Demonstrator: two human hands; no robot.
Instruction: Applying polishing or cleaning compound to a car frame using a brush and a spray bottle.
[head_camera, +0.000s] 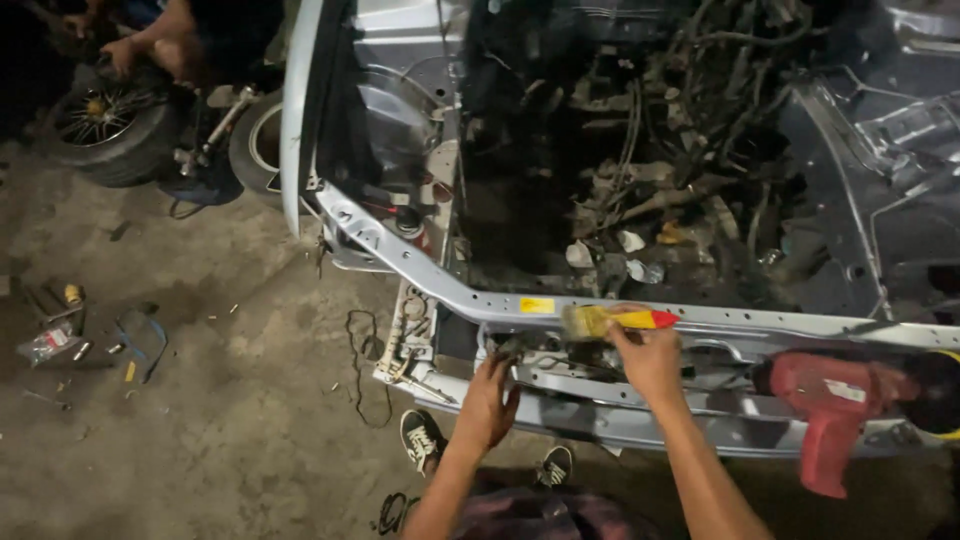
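The person's right hand (650, 355) is wrapped around a paintbrush with a yellow and red handle (618, 319), which lies against the grey metal front bar of the stripped car (450, 290). The left hand (490, 400) reaches into the gap under that bar; I cannot tell if its fingers pinch anything. The metal edges look sharp and might scratch that hand. The red power drill (825, 410) rests on the lower bar and might fall if bumped. Loose black wires (365, 365) by the 2 shoes could trip them.
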